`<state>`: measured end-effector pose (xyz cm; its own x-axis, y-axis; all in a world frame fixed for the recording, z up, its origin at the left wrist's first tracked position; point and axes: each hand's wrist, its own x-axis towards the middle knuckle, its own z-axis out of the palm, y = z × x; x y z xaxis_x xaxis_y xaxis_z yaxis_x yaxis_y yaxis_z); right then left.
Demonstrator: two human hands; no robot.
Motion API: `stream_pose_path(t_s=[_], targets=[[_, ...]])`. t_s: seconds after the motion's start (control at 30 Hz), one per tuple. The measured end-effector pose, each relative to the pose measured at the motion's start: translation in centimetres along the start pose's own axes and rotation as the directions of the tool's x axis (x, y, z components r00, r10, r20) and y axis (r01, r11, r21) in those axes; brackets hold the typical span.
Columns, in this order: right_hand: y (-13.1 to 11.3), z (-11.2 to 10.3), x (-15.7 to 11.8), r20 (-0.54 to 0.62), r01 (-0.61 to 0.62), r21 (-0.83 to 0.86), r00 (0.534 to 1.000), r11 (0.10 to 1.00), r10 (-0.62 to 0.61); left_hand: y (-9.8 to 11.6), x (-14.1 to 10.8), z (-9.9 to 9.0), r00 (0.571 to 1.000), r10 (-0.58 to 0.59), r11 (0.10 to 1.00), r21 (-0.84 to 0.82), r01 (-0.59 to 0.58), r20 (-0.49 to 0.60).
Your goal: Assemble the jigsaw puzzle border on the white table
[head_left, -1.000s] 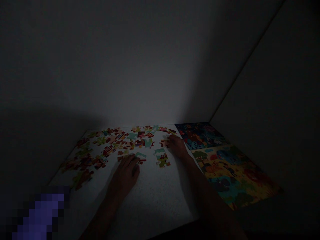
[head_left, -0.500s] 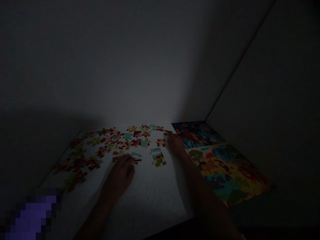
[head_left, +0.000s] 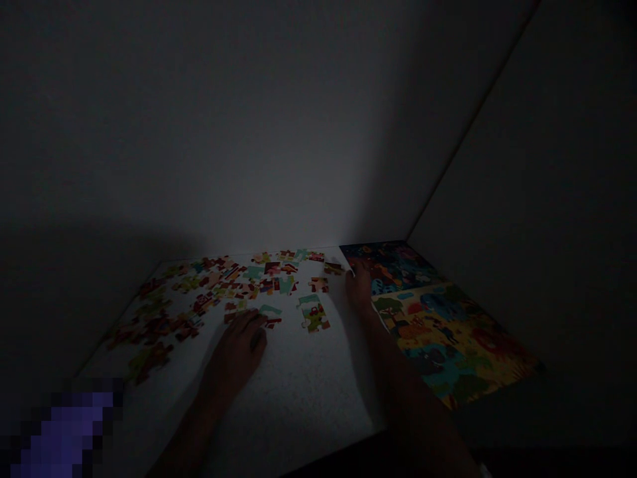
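On dim white table [head_left: 298,385], see puzzle pieces [head_left: 203,302] strewn left and far, left hand [head_left: 237,352] beside some, right hand [head_left: 359,285] well apart by dark picture [head_left: 401,265]; cannot tell either grip. Slide pieces flat, gently.

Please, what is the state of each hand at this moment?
Left hand: by puzzle pieces; whether it holds one cannot be told.
Right hand: by the dark-blue picture; its grip cannot be told.

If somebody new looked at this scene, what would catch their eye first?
Probably the yellow animal picture at the right, vivid despite the dim light. Next, the scattered puzzle pieces mostly on the left of the white table, and the small block of pieces with a red vehicle, lying between the left hand and the right hand.
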<state>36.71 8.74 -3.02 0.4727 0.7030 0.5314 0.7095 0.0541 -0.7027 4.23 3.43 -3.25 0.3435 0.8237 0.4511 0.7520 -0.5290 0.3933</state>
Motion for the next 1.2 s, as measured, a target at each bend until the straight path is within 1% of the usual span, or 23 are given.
stream_pose_path(t_s=[0.07, 0.13, 0.2, 0.4, 0.5, 0.57, 0.63, 0.7, 0.77, 0.83, 0.93, 1.03, 1.1, 1.2], targets=[[0.4, -0.3, 0.6, -0.115, -0.111, 0.047, 0.987, 0.993, 0.116, 0.0, 0.0, -0.1, 1.0, -0.004, 1.0, 0.004, 0.004, 0.006], [0.8, -0.5, 1.0, -0.183, -0.187, 0.087, 0.962, 0.979, 0.2, 0.1, 0.1, -0.2, 1.0, -0.006, 1.0, 0.008, 0.006, 0.013], [1.3, -0.6, 1.1, -0.211, -0.202, 0.111, 0.952, 0.973, 0.222, 0.1, 0.1, -0.2, 1.0, -0.004, 1.0, 0.01, 0.004, 0.022], [1.7, -0.4, 1.0, -0.233, -0.185, 0.148, 0.948, 0.972, 0.216, -0.2, 0.0, 0.0, 1.0, 0.005, 1.0, 0.021, -0.005, 0.006], [1.5, -0.5, 1.0, -0.202, -0.202, 0.133, 0.953, 0.97, 0.226, -0.4, 0.0, 0.1, 1.0, 0.025, 0.999, 0.026, -0.025, -0.002], [1.3, -0.5, 0.9, -0.16, -0.211, 0.124, 0.96, 0.97, 0.23, -0.4, 0.0, 0.0, 1.0, 0.012, 1.0, 0.023, -0.011, -0.02], [1.1, -0.6, 0.9, -0.117, -0.225, 0.114, 0.964, 0.968, 0.238, -0.4, -0.1, -0.1, 0.998, -0.033, 0.999, 0.006, 0.033, -0.045], [1.1, -0.5, 0.9, -0.082, -0.234, 0.095, 0.967, 0.968, 0.241, -0.2, -0.2, -0.4, 0.991, -0.115, 0.993, -0.028, 0.113, -0.075], [1.1, -0.5, 0.8, -0.045, -0.233, 0.066, 0.971, 0.97, 0.237, -0.1, -0.2, -0.6, 0.971, -0.214, 0.976, -0.071, 0.208, -0.105], [1.3, -0.4, 0.7, -0.003, -0.236, 0.037, 0.972, 0.971, 0.236, -0.1, -0.2, -0.8, 0.952, -0.274, 0.959, -0.107, 0.261, -0.137], [1.5, -0.2, 0.5, 0.058, -0.208, 0.034, 0.977, 0.978, 0.206, -0.5, -0.2, -0.9, 0.93, -0.31, 0.945, -0.175, 0.278, -0.198], [1.4, 0.0, 0.3, 0.077, -0.169, 0.029, 0.983, 0.985, 0.167, -0.9, -0.3, -1.2, 0.889, -0.376, 0.917, -0.247, 0.315, -0.262], [1.2, 0.0, 0.2, 0.091, -0.165, 0.011, 0.982, 0.986, 0.163, -0.9, -0.3, -1.4, 0.867, -0.41, 0.897, -0.299, 0.327, -0.282], [1.0, 0.1, 0.1, 0.136, -0.174, 0.009, 0.976, 0.985, 0.171, -0.8, -0.3, -1.7, 0.849, -0.438, 0.876, -0.353, 0.329, -0.297]])
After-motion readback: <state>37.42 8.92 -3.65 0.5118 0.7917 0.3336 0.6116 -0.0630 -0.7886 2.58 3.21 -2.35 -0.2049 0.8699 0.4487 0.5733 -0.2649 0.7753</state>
